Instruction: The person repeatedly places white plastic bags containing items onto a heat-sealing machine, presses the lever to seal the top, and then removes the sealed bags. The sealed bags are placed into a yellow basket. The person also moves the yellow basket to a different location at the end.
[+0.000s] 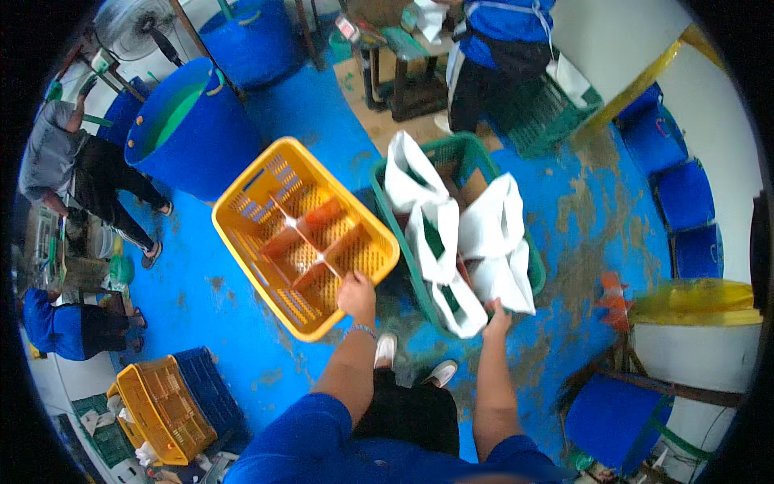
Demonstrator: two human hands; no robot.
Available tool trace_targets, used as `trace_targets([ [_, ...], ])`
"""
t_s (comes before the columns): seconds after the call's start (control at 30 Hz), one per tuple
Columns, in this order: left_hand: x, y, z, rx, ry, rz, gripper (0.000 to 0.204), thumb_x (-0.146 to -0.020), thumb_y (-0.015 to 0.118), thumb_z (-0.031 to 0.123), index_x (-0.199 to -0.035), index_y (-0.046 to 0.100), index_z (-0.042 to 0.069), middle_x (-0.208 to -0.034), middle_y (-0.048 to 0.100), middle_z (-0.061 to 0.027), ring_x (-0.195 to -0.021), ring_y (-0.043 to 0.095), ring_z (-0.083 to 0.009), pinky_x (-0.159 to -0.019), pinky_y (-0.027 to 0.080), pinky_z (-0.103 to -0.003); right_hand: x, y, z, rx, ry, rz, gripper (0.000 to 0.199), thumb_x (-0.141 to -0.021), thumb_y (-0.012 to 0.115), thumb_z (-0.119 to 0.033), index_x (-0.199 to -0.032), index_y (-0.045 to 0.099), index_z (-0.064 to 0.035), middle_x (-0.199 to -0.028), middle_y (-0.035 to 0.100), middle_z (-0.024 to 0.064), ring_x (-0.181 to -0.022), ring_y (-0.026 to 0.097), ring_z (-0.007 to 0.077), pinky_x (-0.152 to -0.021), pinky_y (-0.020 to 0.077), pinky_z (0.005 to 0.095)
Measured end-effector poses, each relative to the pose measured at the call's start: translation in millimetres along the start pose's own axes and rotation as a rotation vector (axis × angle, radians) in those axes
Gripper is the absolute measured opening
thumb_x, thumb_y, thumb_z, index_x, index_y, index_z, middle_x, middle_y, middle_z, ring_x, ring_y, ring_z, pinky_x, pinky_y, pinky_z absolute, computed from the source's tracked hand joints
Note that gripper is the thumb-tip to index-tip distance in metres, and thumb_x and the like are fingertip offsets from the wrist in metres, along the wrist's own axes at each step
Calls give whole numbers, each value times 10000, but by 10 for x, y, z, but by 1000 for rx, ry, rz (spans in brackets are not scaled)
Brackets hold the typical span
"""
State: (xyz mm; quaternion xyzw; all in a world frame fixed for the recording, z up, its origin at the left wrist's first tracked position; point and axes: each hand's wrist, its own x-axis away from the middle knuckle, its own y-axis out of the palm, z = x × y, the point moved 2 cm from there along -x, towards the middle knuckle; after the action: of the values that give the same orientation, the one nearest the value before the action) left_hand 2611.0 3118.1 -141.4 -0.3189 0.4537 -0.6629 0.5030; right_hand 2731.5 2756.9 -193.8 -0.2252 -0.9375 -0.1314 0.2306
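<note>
A yellow plastic crate (302, 319) with slotted sides hangs tilted in front of me, to the left. Orange-red dividers (310, 222) joined by white pieces split its inside into compartments. My left hand (357, 295) is closed over the crate's near right rim. To the right is a green plastic crate (401, 270) with several white open-mouthed bags (492, 222) standing in it, and a piece of brown cardboard (473, 187) among them. My right hand (497, 319) is closed at the green crate's near rim, beside a bag's lower edge; its fingertips are partly hidden.
Large blue tubs (189, 129) stand far left, by a fan (143, 31). A person (500, 48) is by a bench at the back; two others (68, 153) are at left. Stacked yellow crates (165, 407) sit near left. Blue bins (685, 194) line the right wall.
</note>
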Motion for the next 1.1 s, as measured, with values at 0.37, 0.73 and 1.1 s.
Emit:
trace_targets([
  [0.37, 461, -227, -205, 2, 687, 0, 441, -857, 598, 391, -1189, 539, 107, -1195, 513, -128, -1181, 416, -329, -998, 312, -495, 162, -99, 109, -251, 125, -303, 379, -743, 700, -43, -1074, 515, -62, -901, 565, 39, -781, 541, 179, -741, 451, 350],
  [0.73, 2049, -464, -1737, 291, 552, -274, 226, -768, 686, 147, -958, 622, 43, -1001, 603, -135, -965, 547, -285, -878, 409, -411, 1684, -2221, 386, -464, 277, -135, 375, -716, 649, -4, -1058, 502, -48, -860, 536, 61, -616, 526, 199, -546, 468, 343],
  [1.1, 3445, 106, 142, 565, -113, -1687, 669, -849, 544, 636, -1262, 551, 110, -1129, 630, -105, -989, 620, -272, -881, 492, -470, 3032, -6347, -61, 70, 147, 545, 176, -704, 634, -107, -816, 569, 11, -602, 566, 92, -513, 536, 186, -490, 432, 316],
])
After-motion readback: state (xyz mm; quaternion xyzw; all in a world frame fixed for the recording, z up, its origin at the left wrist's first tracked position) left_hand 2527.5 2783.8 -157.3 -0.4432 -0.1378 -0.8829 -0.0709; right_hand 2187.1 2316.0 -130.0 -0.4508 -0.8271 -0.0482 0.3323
